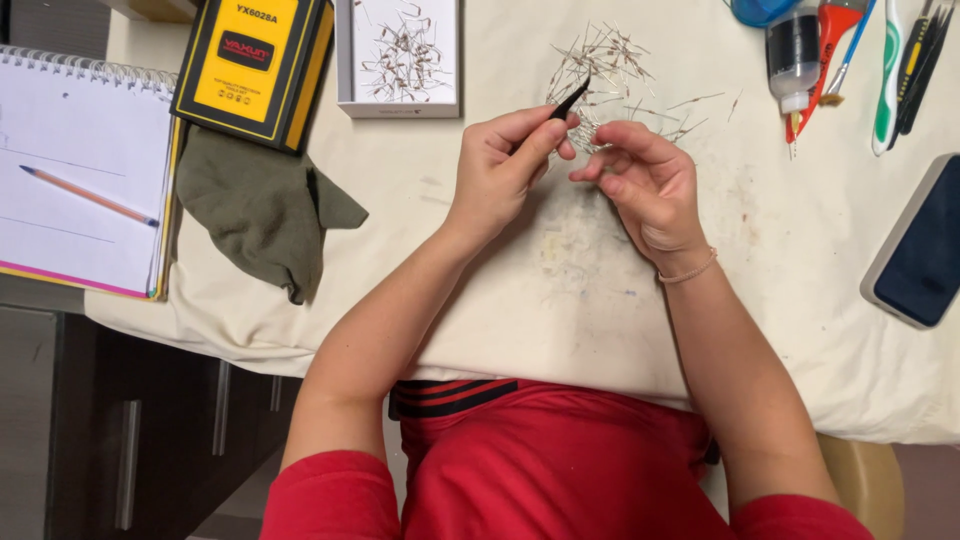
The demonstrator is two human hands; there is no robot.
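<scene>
Worked at a cloth-covered surface (470,310), its near edge running just above the lap, its left edge dropping beside a notebook (80,170) with a pencil (90,196). Open, stained cloth lay between the forearms; crowded along the far side by a yellow box (250,60), a white tray (400,60) of wire parts, a green rag (262,205), and at the right a bottle (795,50), assorted tools (900,60) and a dark case (925,245).

Left hand (505,165) reached forward from the lower left, fingers curled shut around black tweezers (570,102), tips aimed up and right into the pile (610,75). Right hand (645,175) lay just beside it, fingers bent inward, loosely closed; whether anything was pinched there could not be told.

Pile looked like thin, pale wire-legged components, tangled and spread loosely, just beyond both hands near the far edge.
</scene>
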